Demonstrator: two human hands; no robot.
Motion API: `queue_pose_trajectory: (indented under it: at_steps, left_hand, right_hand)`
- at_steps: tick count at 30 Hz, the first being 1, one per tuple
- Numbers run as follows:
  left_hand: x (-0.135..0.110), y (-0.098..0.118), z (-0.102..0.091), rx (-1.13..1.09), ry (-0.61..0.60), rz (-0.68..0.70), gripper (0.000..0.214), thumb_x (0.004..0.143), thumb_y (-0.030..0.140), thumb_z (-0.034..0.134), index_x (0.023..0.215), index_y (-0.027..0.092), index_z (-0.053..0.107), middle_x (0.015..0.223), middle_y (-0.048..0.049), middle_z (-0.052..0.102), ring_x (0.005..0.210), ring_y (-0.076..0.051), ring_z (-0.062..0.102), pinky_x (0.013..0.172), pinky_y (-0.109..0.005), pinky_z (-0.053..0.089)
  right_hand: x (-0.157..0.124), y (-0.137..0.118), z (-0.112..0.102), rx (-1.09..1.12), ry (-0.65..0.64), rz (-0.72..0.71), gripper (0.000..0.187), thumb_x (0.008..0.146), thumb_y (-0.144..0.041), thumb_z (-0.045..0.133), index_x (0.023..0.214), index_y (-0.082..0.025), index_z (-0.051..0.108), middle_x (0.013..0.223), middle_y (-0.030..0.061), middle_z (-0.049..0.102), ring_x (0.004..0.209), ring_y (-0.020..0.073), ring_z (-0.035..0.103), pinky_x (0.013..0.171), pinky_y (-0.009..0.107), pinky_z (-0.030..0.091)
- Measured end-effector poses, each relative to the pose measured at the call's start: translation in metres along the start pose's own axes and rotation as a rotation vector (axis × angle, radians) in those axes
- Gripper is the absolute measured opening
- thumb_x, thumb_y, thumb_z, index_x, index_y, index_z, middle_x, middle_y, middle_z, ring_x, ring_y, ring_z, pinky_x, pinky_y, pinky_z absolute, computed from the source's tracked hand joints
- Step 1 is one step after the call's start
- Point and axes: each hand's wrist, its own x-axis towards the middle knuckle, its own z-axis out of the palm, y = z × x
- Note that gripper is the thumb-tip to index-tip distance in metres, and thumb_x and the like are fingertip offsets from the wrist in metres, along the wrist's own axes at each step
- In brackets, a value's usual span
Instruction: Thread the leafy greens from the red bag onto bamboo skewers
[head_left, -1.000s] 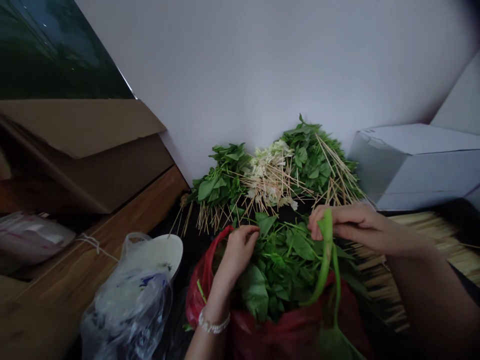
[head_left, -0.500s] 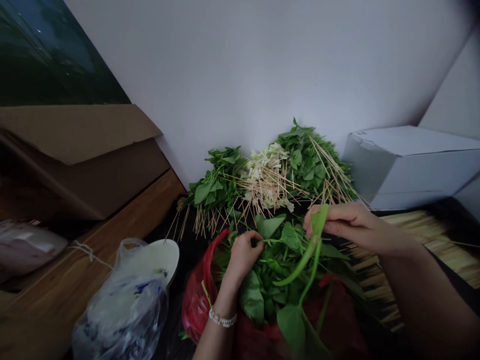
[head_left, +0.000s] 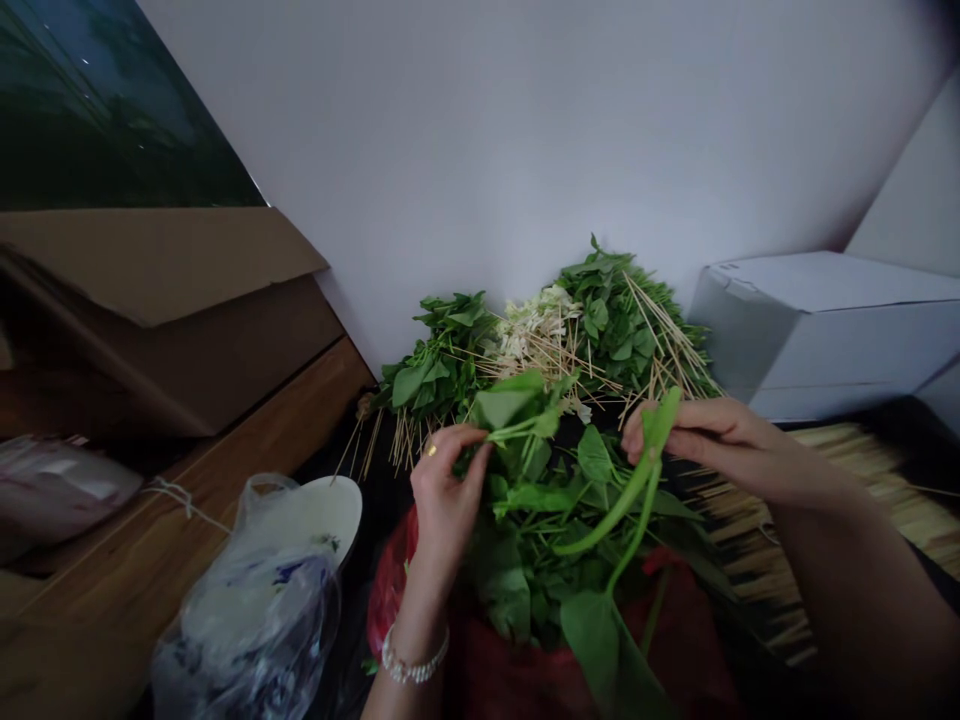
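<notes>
A long pale green stem [head_left: 615,515] is pinched near its top by thumb and fingers of the right hand [head_left: 712,445], its length curving off toward 7 o'clock, so that hand is the nearer one. A leafy sprig [head_left: 502,400] is held by the curled left hand [head_left: 446,490], off at its 1 o'clock. Below sits a heap of greens [head_left: 510,590] in a red plastic bag [head_left: 388,590], with skewered bundles of greens [head_left: 442,375] at 12 o'clock.

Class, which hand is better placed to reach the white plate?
Left, probably: the left hand holding a leafy sprig is nearer the white plate, while the right hand, pinching a long green stem, is farther.
</notes>
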Motion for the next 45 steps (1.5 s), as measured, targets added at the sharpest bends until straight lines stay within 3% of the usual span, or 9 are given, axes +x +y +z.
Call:
queue_pose_trajectory:
  at_steps: [5, 10, 14, 18, 24, 28, 31, 40, 45]
  left_hand:
    - [-0.038, 0.001, -0.024, -0.003, -0.677, -0.04, 0.009, 0.081, 0.033, 0.074, 0.083, 0.024, 0.074, 0.087, -0.0047, 0.074, 0.087, -0.023, 0.067, 0.079, -0.032, 0.049]
    - [-0.055, 0.001, -0.05, -0.077, -0.823, -0.206, 0.021, 0.088, 0.038, 0.066, 0.076, 0.023, 0.074, 0.075, -0.0036, 0.071, 0.074, -0.019, 0.065, 0.068, -0.027, 0.047]
    - [-0.047, -0.002, -0.05, -0.17, -0.597, -0.314, 0.021, 0.09, 0.038, 0.063, 0.096, 0.023, 0.077, 0.078, -0.0034, 0.074, 0.074, -0.019, 0.067, 0.07, -0.026, 0.049]
    - [-0.038, -0.01, -0.032, -0.084, -0.372, -0.382, 0.032, 0.092, 0.038, 0.057, 0.115, 0.023, 0.073, 0.076, -0.0034, 0.074, 0.073, -0.021, 0.068, 0.069, -0.028, 0.051]
    - [-0.03, -0.013, 0.002, 0.054, -0.518, -0.318, 0.039, 0.096, 0.036, 0.048, 0.127, 0.025, 0.067, 0.103, -0.0087, 0.077, 0.095, -0.026, 0.07, 0.084, -0.035, 0.049]
    - [-0.031, -0.013, 0.015, 0.055, -0.632, -0.279, 0.036, 0.097, 0.039, 0.045, 0.088, 0.023, 0.076, 0.073, -0.0043, 0.073, 0.069, -0.021, 0.065, 0.067, -0.029, 0.044]
    - [-0.034, -0.014, 0.011, 0.005, -0.617, -0.299, 0.043, 0.098, 0.043, 0.042, 0.069, 0.02, 0.066, 0.059, -0.0003, 0.061, 0.059, -0.017, 0.057, 0.058, -0.026, 0.038]
    - [-0.038, -0.013, -0.015, -0.333, -0.275, -0.492, 0.025, 0.082, 0.04, 0.07, 0.075, 0.019, 0.059, 0.067, 0.0038, 0.055, 0.062, -0.012, 0.05, 0.058, -0.022, 0.038]
    - [-0.04, -0.009, -0.017, -0.815, -0.115, -0.736, 0.039, 0.074, 0.032, 0.08, 0.106, 0.024, 0.059, 0.074, 0.0039, 0.067, 0.062, -0.012, 0.061, 0.062, -0.022, 0.047]
  right_hand:
    - [-0.002, 0.0, -0.005, -0.016, 0.007, 0.008, 0.028, 0.095, -0.039, 0.055, 0.092, -0.017, 0.073, 0.094, 0.0098, 0.072, 0.088, 0.0204, 0.066, 0.079, 0.029, 0.052]
    - [-0.002, -0.001, -0.008, -0.059, 0.079, 0.038, 0.037, 0.093, -0.049, 0.057, 0.091, -0.017, 0.075, 0.091, 0.0104, 0.073, 0.085, 0.0216, 0.067, 0.077, 0.03, 0.053]
    - [-0.004, -0.001, -0.01, -0.067, 0.117, 0.047, 0.037, 0.091, -0.051, 0.059, 0.09, -0.017, 0.075, 0.093, 0.0112, 0.074, 0.089, 0.0228, 0.067, 0.08, 0.032, 0.053]
    - [-0.007, 0.0, -0.011, -0.065, 0.136, 0.061, 0.035, 0.091, -0.05, 0.059, 0.089, -0.018, 0.075, 0.094, 0.0106, 0.074, 0.089, 0.0223, 0.068, 0.08, 0.031, 0.054]
    - [-0.005, -0.005, -0.009, -0.076, 0.137, 0.042, 0.037, 0.09, -0.051, 0.06, 0.085, -0.018, 0.075, 0.091, 0.0112, 0.074, 0.087, 0.0233, 0.069, 0.079, 0.031, 0.054]
    - [-0.004, -0.005, -0.008, -0.062, 0.104, 0.044, 0.033, 0.093, -0.046, 0.058, 0.089, -0.018, 0.075, 0.092, 0.0104, 0.074, 0.086, 0.021, 0.069, 0.079, 0.029, 0.053]
    - [-0.003, -0.002, -0.007, -0.046, 0.085, 0.02, 0.031, 0.093, -0.043, 0.057, 0.093, -0.018, 0.075, 0.093, 0.0095, 0.074, 0.086, 0.02, 0.068, 0.077, 0.028, 0.053]
    - [0.0, 0.001, -0.002, -0.047, 0.037, 0.032, 0.026, 0.094, -0.037, 0.057, 0.094, -0.018, 0.074, 0.093, 0.0074, 0.074, 0.087, 0.0188, 0.067, 0.077, 0.026, 0.051]
    - [0.006, -0.003, 0.013, 0.003, -0.061, 0.061, 0.029, 0.095, -0.04, 0.054, 0.094, -0.018, 0.074, 0.089, 0.0061, 0.073, 0.086, 0.0198, 0.067, 0.078, 0.029, 0.052]
